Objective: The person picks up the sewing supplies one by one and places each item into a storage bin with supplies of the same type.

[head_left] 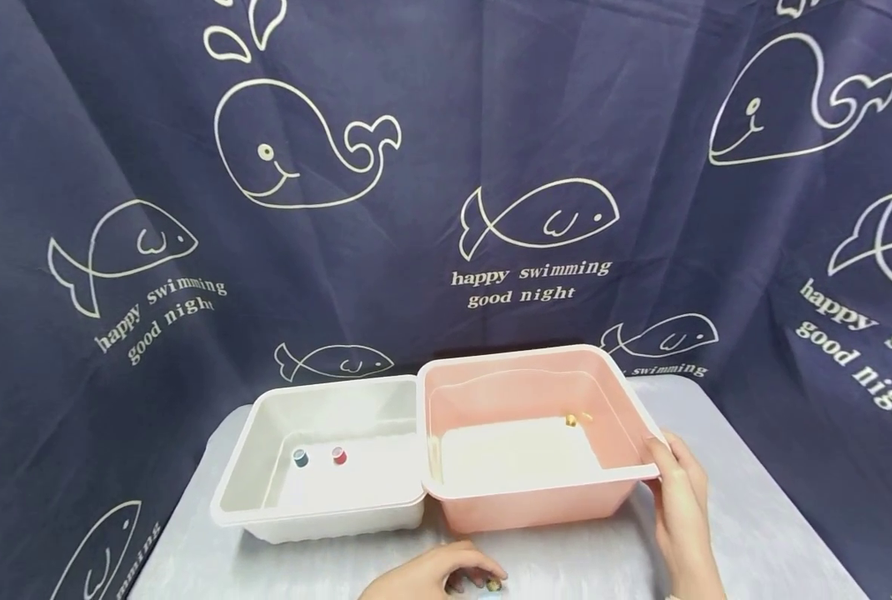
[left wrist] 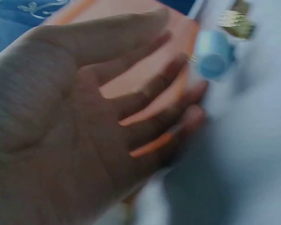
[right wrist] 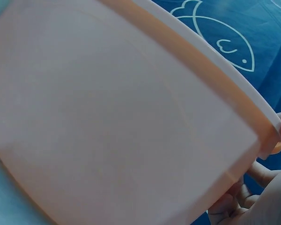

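Observation:
My right hand (head_left: pixel 682 504) grips the near right corner of the pink bin (head_left: pixel 543 502), thumb over the rim and fingers beneath it. That hold also shows in the right wrist view, where the bin's outer wall fills most of the picture. On the table in front of the bins is my left hand (head_left: pixel 434 573), its fingers apart and gently bent, with nothing in the palm. Just beyond its fingertips lie a small light-blue cylinder (left wrist: pixel 212 55) and a small gold piece (left wrist: pixel 236 18), both blurred. Whether a fingertip touches the cylinder, I cannot tell.
A white bin (head_left: pixel 326 518) stands against the pink one's left side, holding a small teal cup-like piece (head_left: pixel 300 457) and a red one (head_left: pixel 339 455). A small gold piece (head_left: pixel 570 421) lies inside the pink bin. A dark blue printed curtain (head_left: pixel 416 250) hangs behind the grey table (head_left: pixel 746 500).

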A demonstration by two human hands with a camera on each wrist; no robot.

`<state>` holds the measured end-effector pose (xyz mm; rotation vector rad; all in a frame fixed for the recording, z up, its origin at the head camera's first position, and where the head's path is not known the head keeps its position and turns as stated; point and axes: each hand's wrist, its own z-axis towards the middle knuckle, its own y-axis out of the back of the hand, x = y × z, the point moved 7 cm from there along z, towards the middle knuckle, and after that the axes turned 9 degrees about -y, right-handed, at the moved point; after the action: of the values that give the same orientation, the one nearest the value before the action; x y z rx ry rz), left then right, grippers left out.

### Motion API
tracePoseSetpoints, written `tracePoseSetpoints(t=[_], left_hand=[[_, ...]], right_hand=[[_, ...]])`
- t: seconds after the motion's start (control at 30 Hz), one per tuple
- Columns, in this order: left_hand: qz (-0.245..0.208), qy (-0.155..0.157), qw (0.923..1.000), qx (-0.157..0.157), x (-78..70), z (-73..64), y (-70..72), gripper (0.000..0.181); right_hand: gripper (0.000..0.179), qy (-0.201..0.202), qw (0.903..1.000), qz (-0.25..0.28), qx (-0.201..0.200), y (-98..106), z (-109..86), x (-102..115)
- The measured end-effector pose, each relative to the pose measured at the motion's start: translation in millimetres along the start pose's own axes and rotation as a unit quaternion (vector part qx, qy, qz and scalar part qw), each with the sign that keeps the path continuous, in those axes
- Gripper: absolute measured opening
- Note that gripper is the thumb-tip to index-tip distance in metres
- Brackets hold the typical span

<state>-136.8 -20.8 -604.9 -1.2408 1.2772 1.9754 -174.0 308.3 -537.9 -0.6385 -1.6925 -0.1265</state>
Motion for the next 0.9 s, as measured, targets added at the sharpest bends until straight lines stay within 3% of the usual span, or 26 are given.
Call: tracePoseSetpoints(t=[0.1,0.2,0.3,0.47,0.63,0.77,0.9], left_hand=[[-0.052,0.016,0.9971,-0.053,13.1,-1.6,-1.3,0.041],[-0.093,0.026,0.9895,-0.108,24.0,-2.7,-0.4,0.039],[-0.116,0.033,0.9835,-0.135,30.6,-2.5,-3.8,0.036],[-0.042,0.04,0.9837,-0.17,27.3,3.3,-6.9,0.029],[0.02,0.054,0.978,-0.201,23.2,5.7,-8.6,0.026],[0.028,0.069,0.9727,-0.219,26.5,2.3,-9.8,0.024],[0.008,0.085,0.9676,-0.238,29.7,-0.7,-13.8,0.022]], right_hand=[[0.011,-0.003,0.9998,-0.007,0.017,-6.8,3.2,1.2],[0.012,-0.005,0.9998,-0.002,0.021,-7.0,6.4,1.3],[0.015,-0.014,0.9998,0.004,0.013,-3.0,6.5,-0.1],[0.013,-0.022,0.9993,0.025,-0.015,3.1,3.0,1.9],[0.012,-0.021,0.9989,0.029,-0.032,5.8,-2.5,6.7],[0.01,-0.015,0.9994,0.007,-0.031,5.6,-7.7,7.3],[0.012,-0.017,0.9994,-0.009,-0.029,10.5,-14.5,1.8]])
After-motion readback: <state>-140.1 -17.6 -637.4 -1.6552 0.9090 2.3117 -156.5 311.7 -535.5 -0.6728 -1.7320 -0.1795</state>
